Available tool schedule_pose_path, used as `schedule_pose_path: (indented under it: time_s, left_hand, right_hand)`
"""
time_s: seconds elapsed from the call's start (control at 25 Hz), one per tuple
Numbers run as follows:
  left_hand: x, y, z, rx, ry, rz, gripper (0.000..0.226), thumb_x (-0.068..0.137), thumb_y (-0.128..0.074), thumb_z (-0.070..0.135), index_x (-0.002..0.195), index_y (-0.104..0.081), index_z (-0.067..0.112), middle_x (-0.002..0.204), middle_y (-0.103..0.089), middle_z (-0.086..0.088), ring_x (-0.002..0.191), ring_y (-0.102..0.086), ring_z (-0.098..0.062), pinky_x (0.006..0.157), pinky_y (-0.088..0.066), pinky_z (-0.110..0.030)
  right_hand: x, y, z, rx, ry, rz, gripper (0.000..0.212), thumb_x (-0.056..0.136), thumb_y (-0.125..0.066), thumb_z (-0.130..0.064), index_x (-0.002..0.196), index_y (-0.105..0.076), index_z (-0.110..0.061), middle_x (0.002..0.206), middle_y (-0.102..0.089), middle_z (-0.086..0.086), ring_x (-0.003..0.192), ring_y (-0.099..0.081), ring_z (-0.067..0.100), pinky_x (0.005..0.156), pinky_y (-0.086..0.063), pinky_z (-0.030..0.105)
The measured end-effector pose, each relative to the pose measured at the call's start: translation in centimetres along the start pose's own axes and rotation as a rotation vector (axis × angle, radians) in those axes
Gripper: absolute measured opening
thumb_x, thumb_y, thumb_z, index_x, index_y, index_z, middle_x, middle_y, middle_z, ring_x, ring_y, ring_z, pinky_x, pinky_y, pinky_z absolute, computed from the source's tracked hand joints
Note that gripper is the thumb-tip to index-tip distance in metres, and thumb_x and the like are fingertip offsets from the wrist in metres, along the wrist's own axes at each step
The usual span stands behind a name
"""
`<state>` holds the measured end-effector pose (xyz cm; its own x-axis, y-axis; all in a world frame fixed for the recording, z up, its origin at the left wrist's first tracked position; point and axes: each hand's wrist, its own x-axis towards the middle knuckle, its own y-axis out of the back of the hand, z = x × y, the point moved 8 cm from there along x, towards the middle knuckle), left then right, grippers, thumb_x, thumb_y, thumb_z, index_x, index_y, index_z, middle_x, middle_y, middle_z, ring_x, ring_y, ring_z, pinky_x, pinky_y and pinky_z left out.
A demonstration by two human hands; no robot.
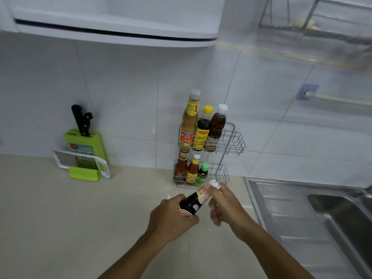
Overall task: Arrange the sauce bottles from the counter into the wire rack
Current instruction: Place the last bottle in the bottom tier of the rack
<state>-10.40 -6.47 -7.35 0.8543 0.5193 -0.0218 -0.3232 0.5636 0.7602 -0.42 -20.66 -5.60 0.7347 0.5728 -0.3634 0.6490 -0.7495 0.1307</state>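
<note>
Dark sauce bottle (194, 203), tilted, held over counter (80, 218) by left hand (171, 218) and right hand (225, 204); wire rack (231, 141) holds six bottles.

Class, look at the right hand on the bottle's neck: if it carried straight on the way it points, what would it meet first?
Probably the wire rack's lower tier, near the green-capped bottle; the right hand looks close, though depth is uncertain.
</note>
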Motion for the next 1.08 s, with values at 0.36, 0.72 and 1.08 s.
schedule_pose_path:
  time_s: [0.36,0.72,1.08]
  left_hand:
    - [6.2,-5.4,-0.3,-0.458,0.015,-0.341,0.087,0.066,-0.089,0.03,0.131,-0.032,0.032,0.117,-0.06,0.006,0.109,-0.063,-0.011,0.089,-0.054,-0.025]
    - [15.2,-6.5,-9.3,-0.476,0.37,-0.205,0.069,0.089,-0.068,0.014,0.149,-0.034,0.02,0.149,-0.049,-0.009,0.136,-0.047,-0.025,0.1,-0.046,-0.035]
    - [18.6,-9.0,-8.6,-0.457,0.311,-0.256,0.077,0.069,-0.06,0.03,0.145,-0.044,0.03,0.146,-0.055,0.004,0.132,-0.052,-0.02,0.105,-0.045,-0.038]
  right_hand:
    - [4.1,7.9,-1.0,-0.075,0.231,0.295,0.021,0.088,-0.08,-0.027,0.088,-0.075,-0.007,0.074,-0.077,0.012,0.059,-0.073,0.029,0.063,-0.063,0.048]
    - [12.7,14.1,-1.0,-0.336,0.302,0.631,0.021,0.083,-0.083,-0.028,0.072,-0.066,-0.03,0.066,-0.071,-0.009,0.059,-0.064,-0.007,0.051,-0.044,0.006]
    - [20.1,12.7,1.5,-0.483,0.234,0.395,0.022,0.082,-0.084,-0.019,0.081,-0.065,-0.03,0.067,-0.07,-0.014,0.061,-0.066,0.001,0.051,-0.046,0.006]
